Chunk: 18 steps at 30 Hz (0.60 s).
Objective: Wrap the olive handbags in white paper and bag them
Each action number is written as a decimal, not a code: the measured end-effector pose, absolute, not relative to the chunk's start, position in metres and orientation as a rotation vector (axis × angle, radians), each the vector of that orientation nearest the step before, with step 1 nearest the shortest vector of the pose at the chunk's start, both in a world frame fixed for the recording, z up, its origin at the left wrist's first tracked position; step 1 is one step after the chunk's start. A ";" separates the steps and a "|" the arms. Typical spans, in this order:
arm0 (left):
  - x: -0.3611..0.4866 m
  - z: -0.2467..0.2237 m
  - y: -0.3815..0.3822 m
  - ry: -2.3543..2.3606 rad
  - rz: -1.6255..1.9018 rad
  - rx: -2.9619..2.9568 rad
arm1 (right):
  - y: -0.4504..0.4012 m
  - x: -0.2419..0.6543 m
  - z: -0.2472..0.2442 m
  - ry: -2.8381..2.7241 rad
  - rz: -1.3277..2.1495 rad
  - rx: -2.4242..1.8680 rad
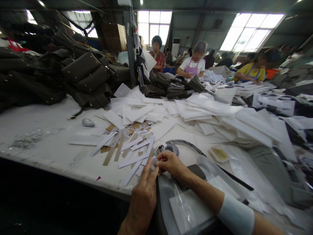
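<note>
My left hand (144, 195) reaches up from the bottom, its fingertips closed against a small whitish piece (154, 160). Just beside it, my right hand (173, 165) pinches with thumb and forefinger at the same spot. What exactly the fingers grip is too small to make out. Below both hands lies a dark bag (160, 205), partly covered by clear plastic and a white sheet (193, 209). A coiled grey cord (172, 148) sits right behind my fingertips, and a long dark strap (234, 179) curves off to the right.
Paper strips (137, 156) are scattered left of my hands. White sheets (195, 109) pile up behind, near a shallow tub (219, 153) of yellowish stuff. Dark bags (83, 68) are heaped at the back left. Small metal parts (28, 138) lie far left. Several people work across the table.
</note>
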<state>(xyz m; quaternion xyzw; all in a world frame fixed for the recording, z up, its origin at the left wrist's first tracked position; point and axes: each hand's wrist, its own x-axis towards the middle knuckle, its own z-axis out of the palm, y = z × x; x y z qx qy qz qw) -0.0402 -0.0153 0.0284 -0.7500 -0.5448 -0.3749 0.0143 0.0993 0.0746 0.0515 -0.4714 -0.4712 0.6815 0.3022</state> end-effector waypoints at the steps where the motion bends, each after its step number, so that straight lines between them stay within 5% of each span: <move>1: -0.042 0.030 -0.014 -1.718 -1.203 -2.319 | 0.075 0.100 0.053 -1.252 1.820 -1.239; 11: -0.066 0.049 0.030 -2.616 -1.673 -2.570 | 0.080 0.110 0.055 -1.457 1.735 -1.286; 18: -0.067 0.041 0.027 -2.677 -1.882 -2.134 | 0.076 0.126 0.060 -2.318 0.841 -1.168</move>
